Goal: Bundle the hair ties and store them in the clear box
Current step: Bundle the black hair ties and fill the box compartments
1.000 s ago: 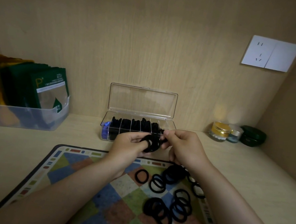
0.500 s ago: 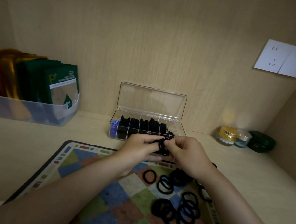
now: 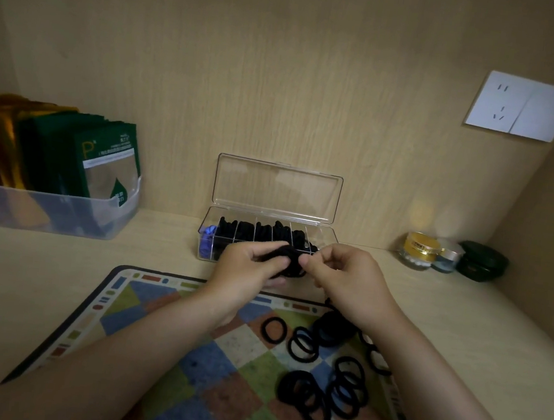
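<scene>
Left hand (image 3: 249, 268) and right hand (image 3: 347, 278) are meeting just in front of the open clear box (image 3: 277, 189), both pinching one bundle of black hair ties (image 3: 292, 262) with curled fingers. The box, lid upright, is holding black ties in its compartments. Loose hair ties (image 3: 318, 388) are lying on the checkered mat (image 3: 181, 388) near the right forearm.

Mat (image 3: 181, 388): checkered, multicolour, flat on desk (image 3: 23, 268).
Bin (image 3: 46, 213): translucent, left-rear of mat; holds green and gold packets (image 3: 103, 157).
Jars (image 3: 421, 250): three, right-rear of mat.
Socket plate (image 3: 522, 105): on wall, above-right of mat.
</scene>
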Motion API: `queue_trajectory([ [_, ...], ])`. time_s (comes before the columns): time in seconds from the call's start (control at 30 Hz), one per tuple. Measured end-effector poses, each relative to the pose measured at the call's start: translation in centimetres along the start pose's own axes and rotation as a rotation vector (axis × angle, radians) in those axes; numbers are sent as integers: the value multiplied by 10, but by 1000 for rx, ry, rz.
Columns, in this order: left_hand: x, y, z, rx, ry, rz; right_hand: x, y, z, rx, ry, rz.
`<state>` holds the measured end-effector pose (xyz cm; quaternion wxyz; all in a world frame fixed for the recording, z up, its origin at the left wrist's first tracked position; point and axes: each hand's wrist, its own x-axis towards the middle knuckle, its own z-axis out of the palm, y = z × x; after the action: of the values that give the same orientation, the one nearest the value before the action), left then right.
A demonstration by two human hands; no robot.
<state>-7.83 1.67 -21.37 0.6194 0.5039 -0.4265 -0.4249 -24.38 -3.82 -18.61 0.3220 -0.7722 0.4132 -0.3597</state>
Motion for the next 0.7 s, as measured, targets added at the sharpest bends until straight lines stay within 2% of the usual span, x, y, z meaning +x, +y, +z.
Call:
queue_trajectory([
  [0.07,1,2,-3,10,53,27,-2,-1,-2,-85,-109,-74],
  [0.13,2,4,-3,20,95,61,-7,-4,2,-208,-350,-112],
  [0.2,2,4,-3,35,111,85,-9,-1,8,-350,-499,-161],
  [0.27,2,3,-2,59,112,92,-8,1,12,-425,-523,-224],
  [0.33,2,2,-2,79,110,90,-8,0,11,-396,-539,-246],
  [0.53,2,1,-3,110,102,76,-4,-8,-22,-182,-449,-129],
  [0.7,1,-1,-1,120,65,67,-9,-6,-27,-351,-654,-30],
])
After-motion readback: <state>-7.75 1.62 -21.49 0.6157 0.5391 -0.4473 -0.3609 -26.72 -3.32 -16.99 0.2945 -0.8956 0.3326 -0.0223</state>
